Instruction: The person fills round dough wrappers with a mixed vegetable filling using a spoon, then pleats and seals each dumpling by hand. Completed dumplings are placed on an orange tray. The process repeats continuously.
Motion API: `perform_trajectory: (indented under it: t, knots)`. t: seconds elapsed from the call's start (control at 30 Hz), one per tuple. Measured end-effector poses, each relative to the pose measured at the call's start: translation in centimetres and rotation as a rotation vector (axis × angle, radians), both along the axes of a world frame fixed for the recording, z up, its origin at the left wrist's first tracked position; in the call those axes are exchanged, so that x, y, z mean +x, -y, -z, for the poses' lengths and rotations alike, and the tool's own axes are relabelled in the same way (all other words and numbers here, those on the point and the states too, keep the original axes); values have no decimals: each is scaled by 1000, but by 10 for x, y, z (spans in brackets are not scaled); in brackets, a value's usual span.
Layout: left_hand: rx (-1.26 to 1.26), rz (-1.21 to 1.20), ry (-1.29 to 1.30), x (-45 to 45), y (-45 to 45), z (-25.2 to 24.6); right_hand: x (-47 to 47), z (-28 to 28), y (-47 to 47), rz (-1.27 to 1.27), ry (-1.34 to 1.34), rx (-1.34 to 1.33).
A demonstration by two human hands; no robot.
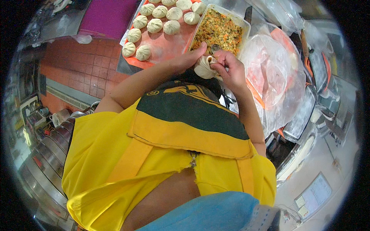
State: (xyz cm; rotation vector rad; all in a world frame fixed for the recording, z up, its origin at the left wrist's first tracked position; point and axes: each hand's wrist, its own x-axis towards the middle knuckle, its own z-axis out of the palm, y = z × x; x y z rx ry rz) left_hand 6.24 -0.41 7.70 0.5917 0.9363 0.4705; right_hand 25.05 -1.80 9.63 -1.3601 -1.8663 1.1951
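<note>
A pleated dough bun [203, 68] sits between my two hands, with a small opening at its top where filling shows. My left hand [192, 57] cups it from the left, thumb raised. The thumb and fingers of my right hand [231, 68] pinch the dough at the opening. Just beyond the hands lies a clear plastic container [246, 30] of chopped orange-and-green filling [218, 26]. Near my right fingers a shiny metal utensil [215, 48] shows, mostly hidden. Left of the container, an orange tray [166, 47] dusted with flour carries several pleated buns [154, 25].
Crumpled clear plastic sheeting [268, 66] covers things at the right. A purple surface [107, 18] is at the upper left, above a red tiled floor [78, 66]. Stacked round metal steamers [46, 161] stand at the lower left. My yellow and dark green apron [188, 115] is close below my hands.
</note>
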Motion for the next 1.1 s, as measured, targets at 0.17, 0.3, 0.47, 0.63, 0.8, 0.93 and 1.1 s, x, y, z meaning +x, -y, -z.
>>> perform_trajectory:
  t: [0.17,0.3,0.47,0.63,0.8,0.93,1.1]
  knots:
    - [71,86,134,0,-6,26,-2,7,-2,-102,-31,228]
    - [96,195,48,0,-10,44,-2,11,0,-137,-62,341]
    - [655,265,-181,-5,-16,30,-1,14,2,-40,-119,42]
    - [253,174,51,-6,-10,11,-3,15,1,8,-129,144]
    - [199,383,-103,-15,-11,9,-6,6,3,-106,-1,322]
    - [238,478,-7,-16,-19,12,-11,-1,4,-103,1,356]
    - [138,448,-1,-14,-16,11,-11,-2,6,-95,-8,369]
